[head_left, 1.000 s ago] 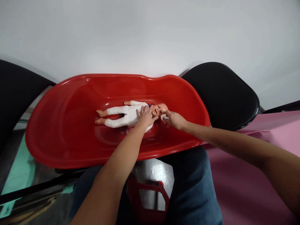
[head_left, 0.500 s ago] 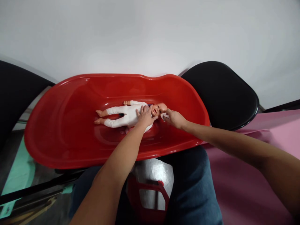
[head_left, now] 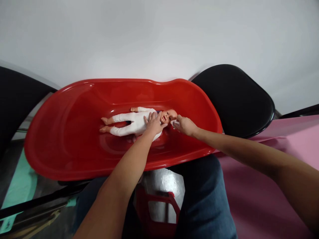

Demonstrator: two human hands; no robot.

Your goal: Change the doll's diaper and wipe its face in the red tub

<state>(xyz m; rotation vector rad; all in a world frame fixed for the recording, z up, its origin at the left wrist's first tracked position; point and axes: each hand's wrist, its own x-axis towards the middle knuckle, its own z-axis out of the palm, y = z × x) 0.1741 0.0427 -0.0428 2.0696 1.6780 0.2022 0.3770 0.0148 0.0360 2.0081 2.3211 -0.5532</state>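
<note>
A baby doll (head_left: pixel 122 123) in a white suit lies on its back in a red baby bathtub (head_left: pixel 59 146), its head to the right and its bare feet to the left. My left hand (head_left: pixel 154 123) rests on the doll's upper chest with the fingers spread, the thumb close to its chin. Beside the doll's head, my right hand (head_left: pixel 185 125) is closed on a small white cloth (head_left: pixel 175 123). The cloth is at the near side of the head; its full shape is hidden by the fingers.
Black chair seats stand at the right (head_left: pixel 231 99) and left (head_left: pixel 20 99) of the tub. Behind is a white wall (head_left: pixel 154 39). A pink cover (head_left: pixel 264 186) spreads at the lower right. Below, between my knees, is a red stool (head_left: pixel 161 199).
Almost nothing differs. The white cloth in my right hand has shifted slightly beside the doll's head, and the view has moved a little. My left hand stays on the chest.
</note>
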